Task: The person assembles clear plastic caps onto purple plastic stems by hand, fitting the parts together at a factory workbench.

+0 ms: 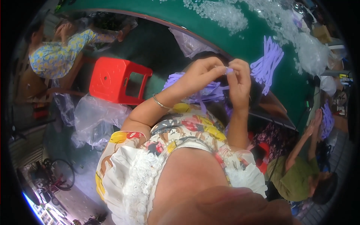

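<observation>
Both hands meet in front of my chest, above my lap. My left hand [205, 72], with a bracelet at its wrist, is closed in a pinch at the end of a thin purple strip [229, 70]. My right hand [240, 78] is closed on the same strip from the other side, fingertips nearly touching the left ones. A small clear bit seems to be at the strip's end, too small to make out. Below my hands, a heap of purple strips [210, 93] lies on my lap, partly hidden by my left forearm.
The green table [258, 26] ahead carries a bundle of purple strips [268, 62] and many small clear plastic pieces [225, 17]. A red stool [108, 80] and clear plastic bags [97, 116] are at left. One person [56, 56] sits far left, another [296, 176] at right.
</observation>
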Demonstrator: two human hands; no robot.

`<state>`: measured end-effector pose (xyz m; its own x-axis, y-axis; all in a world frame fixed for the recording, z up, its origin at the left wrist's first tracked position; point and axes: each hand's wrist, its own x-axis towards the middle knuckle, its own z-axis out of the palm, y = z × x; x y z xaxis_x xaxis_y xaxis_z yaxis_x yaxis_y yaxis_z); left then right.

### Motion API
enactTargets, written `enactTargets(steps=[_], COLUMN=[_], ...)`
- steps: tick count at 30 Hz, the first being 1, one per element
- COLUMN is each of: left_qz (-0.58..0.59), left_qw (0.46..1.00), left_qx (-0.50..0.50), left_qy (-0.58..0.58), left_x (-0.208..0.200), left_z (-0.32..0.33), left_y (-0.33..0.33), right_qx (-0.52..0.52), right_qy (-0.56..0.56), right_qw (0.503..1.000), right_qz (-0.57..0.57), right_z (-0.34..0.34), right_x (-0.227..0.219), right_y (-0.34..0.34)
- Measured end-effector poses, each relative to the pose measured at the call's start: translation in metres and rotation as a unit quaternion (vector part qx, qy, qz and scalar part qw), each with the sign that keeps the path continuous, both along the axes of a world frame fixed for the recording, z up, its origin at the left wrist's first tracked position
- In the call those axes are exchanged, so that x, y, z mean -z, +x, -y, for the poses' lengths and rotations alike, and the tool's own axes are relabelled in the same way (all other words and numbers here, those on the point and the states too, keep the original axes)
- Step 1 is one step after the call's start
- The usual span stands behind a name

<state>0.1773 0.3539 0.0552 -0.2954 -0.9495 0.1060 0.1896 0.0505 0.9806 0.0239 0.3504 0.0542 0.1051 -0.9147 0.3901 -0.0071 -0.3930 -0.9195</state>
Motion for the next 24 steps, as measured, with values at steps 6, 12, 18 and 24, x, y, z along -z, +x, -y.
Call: enactTargets(steps=[6,12,18,24], left_qz=[-0.051,-0.062,-0.097,-0.179], left_qw=[0.996,0.997,0.987,0.972], left_qx=[0.061,0.029,0.078,0.093], left_qy=[0.036,0.046,0.098,0.123], left_x=[0.001,-0.003,-0.008,0.000], left_z=[0.000,-0.002,0.003,0.001], left_y=[0.007,0.006,0.014,0.013], right_qx=[-0.195,-0.178,-0.104,-0.146], right_qy=[0.103,0.127,0.047,0.051], right_qw=[0.922,0.933,0.993,0.984], right_qz=[0.317,0.286,0.041,0.083], right_z=[-0.006,-0.003,-0.004,-0.007], right_x=[0.005,0.012,0.012,0.005], right_y=[0.001,0.002,-0.002,0.001])
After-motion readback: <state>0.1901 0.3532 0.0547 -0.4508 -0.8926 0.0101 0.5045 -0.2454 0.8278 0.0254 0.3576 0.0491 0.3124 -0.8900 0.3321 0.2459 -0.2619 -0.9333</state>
